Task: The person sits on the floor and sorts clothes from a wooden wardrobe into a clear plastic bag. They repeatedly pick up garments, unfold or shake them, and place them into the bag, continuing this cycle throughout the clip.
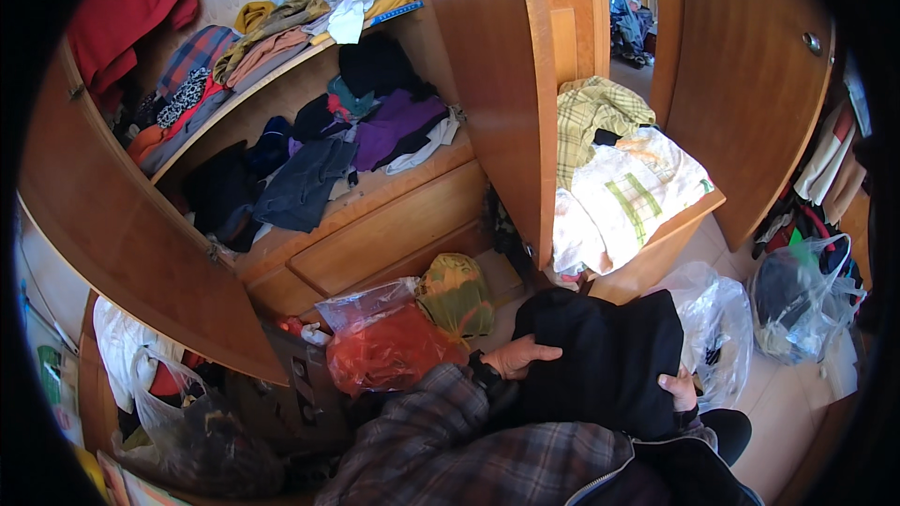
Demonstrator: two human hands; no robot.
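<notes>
A black cloth garment (598, 358) spreads between my two hands, its far edge raised. My left hand (520, 357) grips its left side with the thumb lying over the fabric. On the right side my right hand (679, 390) pinches the garment, thumb on top and fingers hidden behind. The kind of garment is unclear. Just left of my left hand rests a clear plastic bag with red contents (394, 348). A translucent plastic bag (717, 330) stands on the floor beyond my right hand.
An open wooden wardrobe holds piled clothes on its upper shelf (281, 60) and jeans (306, 183) below. Its doors (492, 84) (155, 239) stand out on both sides. A patterned cloth (633, 190) covers a wooden surface. Another stuffed bag (801, 302) sits right; a yellow-green bundle (457, 295) lies ahead.
</notes>
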